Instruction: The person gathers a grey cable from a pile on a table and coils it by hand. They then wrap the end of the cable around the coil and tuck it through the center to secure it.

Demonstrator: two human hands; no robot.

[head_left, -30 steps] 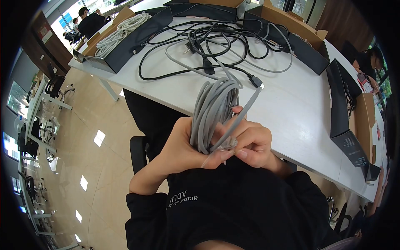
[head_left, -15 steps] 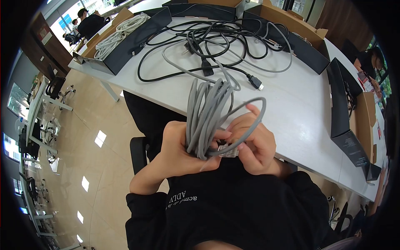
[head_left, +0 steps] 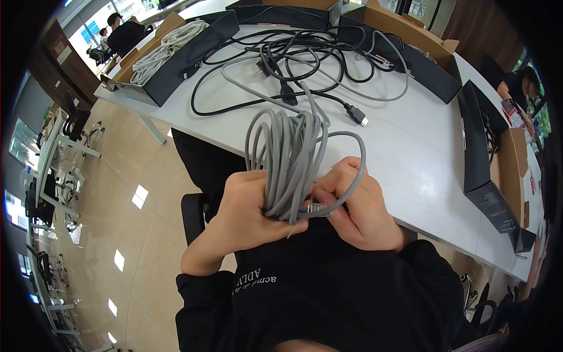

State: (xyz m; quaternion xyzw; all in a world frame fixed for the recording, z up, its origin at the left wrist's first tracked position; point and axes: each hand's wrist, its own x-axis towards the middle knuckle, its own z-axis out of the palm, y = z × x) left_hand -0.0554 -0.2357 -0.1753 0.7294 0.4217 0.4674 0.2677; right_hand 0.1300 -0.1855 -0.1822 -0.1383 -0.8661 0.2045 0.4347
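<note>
My left hand [head_left: 237, 214] is closed around the lower part of a coiled grey network cable [head_left: 287, 158], whose loops stand up above my thumb. My right hand [head_left: 360, 205] is pinched at the coil's right side, by a clear plug [head_left: 317, 207] on the cable. A single loop arcs out in front of my right fingers. Exactly what those fingertips grip is partly hidden. From the top of the coil, grey cable runs up onto the table, towards a tangle of black cables [head_left: 293, 44]. A black cable with a flat metal-tipped plug [head_left: 355, 115] lies closest to the coil.
On the white table [head_left: 422, 158], a box of pale coiled cable [head_left: 170, 50] stands at left. More black boxes line the back, and an open box [head_left: 489, 158] is at right. People sit at far left and far right. A chair armrest [head_left: 192, 217] is beside me.
The coil has fanned wider at its upper left. My right hand has turned and closed in on the plug, and the outer loop has moved slightly left.
</note>
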